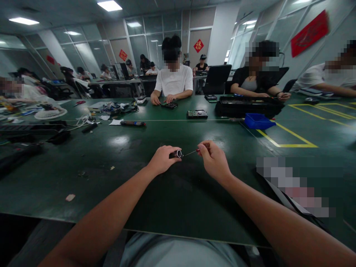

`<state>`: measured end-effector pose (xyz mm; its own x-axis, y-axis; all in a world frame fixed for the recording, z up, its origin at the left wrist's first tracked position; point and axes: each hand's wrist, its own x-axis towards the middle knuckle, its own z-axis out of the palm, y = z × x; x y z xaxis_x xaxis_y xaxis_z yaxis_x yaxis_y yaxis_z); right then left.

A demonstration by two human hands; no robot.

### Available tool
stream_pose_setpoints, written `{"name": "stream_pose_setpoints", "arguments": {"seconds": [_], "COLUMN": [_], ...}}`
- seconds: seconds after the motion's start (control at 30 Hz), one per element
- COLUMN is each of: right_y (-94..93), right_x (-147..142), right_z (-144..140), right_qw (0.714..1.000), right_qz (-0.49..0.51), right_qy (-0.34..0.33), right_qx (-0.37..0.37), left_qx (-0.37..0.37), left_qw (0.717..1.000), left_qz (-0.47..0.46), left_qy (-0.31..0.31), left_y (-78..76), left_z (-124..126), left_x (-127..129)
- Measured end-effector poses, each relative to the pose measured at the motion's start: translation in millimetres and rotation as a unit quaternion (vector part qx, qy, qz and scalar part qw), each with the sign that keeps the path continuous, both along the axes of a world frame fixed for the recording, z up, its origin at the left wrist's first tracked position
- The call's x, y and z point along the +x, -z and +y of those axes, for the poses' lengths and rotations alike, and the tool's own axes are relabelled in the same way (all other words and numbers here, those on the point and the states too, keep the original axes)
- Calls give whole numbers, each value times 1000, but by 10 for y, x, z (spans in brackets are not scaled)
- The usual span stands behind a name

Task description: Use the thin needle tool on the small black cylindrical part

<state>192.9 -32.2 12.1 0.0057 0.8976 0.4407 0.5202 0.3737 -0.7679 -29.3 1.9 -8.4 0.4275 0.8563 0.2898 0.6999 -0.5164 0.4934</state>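
Observation:
In the middle of the view, just above the green tabletop, my left hand (162,159) is closed around a short dark cylinder (175,153). A pale ring rims its near end, which faces me; it looks like a small flashlight. My right hand (213,160) grips a thin-shafted screwdriver (190,152) by its reddish handle, mostly covered by my fingers. The shaft points left, and its tip is at the side of the cylinder's ringed end. Whether the tip touches the cylinder is too small to tell.
Across the green table (167,200) sits a person in a white shirt (174,83), hands on a dark device. A circuit-board unit (197,114), a blue bin (258,121) and a long black casing (247,106) lie ahead. Cables and parts crowd the left; a blurred-out item lies right.

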Motion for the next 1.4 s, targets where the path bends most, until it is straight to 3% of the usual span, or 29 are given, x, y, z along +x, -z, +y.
{"name": "stream_pose_setpoints", "arguments": {"seconds": [0.47,0.53,0.7,1.07,1.23,1.4], "right_y": [5,13,55,44,27,37], "right_x": [21,20,16,10,9,17], "right_z": [14,19,44,27,16,25], "right_qw": [1000,999,1000,1000,1000,999], "right_qz": [26,29,30,28,31,33], "right_qy": [10,6,3,-4,-5,-7], "right_qx": [-12,-13,1,0,1,1], "left_qx": [-123,-117,-52,-31,-32,-82], "left_qw": [967,973,998,977,978,995], "left_qz": [-220,-197,-24,207,200,50], "left_qy": [-34,-36,-10,41,47,9], "left_y": [1,-27,-152,-92,-80,-118], "left_z": [-13,-22,-103,-129,-119,-62], "left_x": [5,-6,30,44,48,-12]}}
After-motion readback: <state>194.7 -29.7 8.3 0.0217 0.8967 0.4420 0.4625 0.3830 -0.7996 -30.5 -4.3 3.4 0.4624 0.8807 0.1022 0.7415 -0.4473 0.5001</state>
